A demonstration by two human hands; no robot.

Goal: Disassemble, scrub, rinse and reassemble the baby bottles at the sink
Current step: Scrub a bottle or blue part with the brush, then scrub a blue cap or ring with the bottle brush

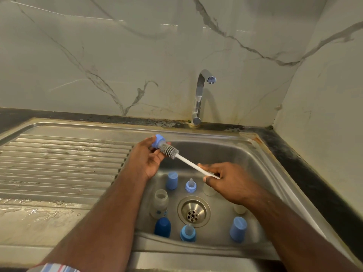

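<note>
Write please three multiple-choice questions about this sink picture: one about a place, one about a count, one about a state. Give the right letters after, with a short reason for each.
1. Where is the bottle brush?
A. lying on the drainboard
B. held above the basin
C. standing by the tap

2. How many light blue caps stand in the sink basin?
A. two
B. four
C. none

3. What is the state of the tap?
A. running strongly
B. removed from the wall
C. no water comes out

Answers:
1 B: the right hand holds the white handle of the bottle brush, and its bristles meet the blue collar with nipple that the left hand grips.
2 A: one light blue cap stands at the back and another cap at the front right.
3 C: no stream falls from the tap into the sink basin.
</note>
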